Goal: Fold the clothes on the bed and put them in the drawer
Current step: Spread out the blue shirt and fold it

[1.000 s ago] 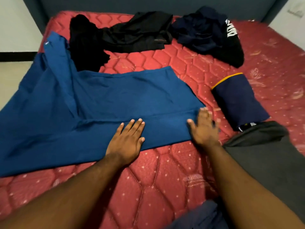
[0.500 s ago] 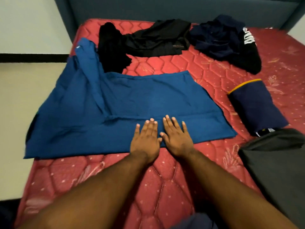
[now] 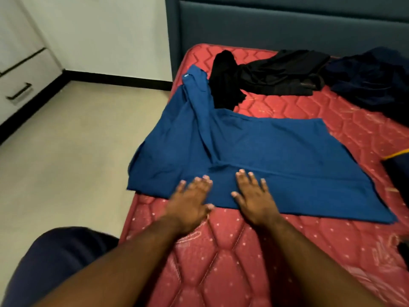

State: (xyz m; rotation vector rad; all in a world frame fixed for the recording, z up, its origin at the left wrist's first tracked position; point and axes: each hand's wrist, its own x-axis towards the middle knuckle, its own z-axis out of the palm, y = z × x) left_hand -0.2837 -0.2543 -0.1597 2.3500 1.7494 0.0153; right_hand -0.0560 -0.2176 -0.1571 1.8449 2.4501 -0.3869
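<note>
A blue garment (image 3: 276, 156) lies spread flat on the red quilted mattress (image 3: 232, 262), its left part hanging over the bed's left edge. My left hand (image 3: 190, 202) lies flat on its near hem, fingers straight. My right hand (image 3: 254, 198) presses flat beside it, also on the near hem. A black garment (image 3: 272, 74) lies crumpled near the headboard. A dark navy garment (image 3: 374, 83) is heaped at the far right. White drawers with black handles (image 3: 20, 91) stand at the far left.
A folded navy piece with a yellow edge (image 3: 398, 160) pokes in at the right border. The grey-blue headboard (image 3: 287, 25) closes the far side. Pale floor (image 3: 66, 151) runs left of the bed.
My right hand slid left along the hem from the garment's right corner and now lies beside the left hand. The view has swung left, showing floor and drawers.
</note>
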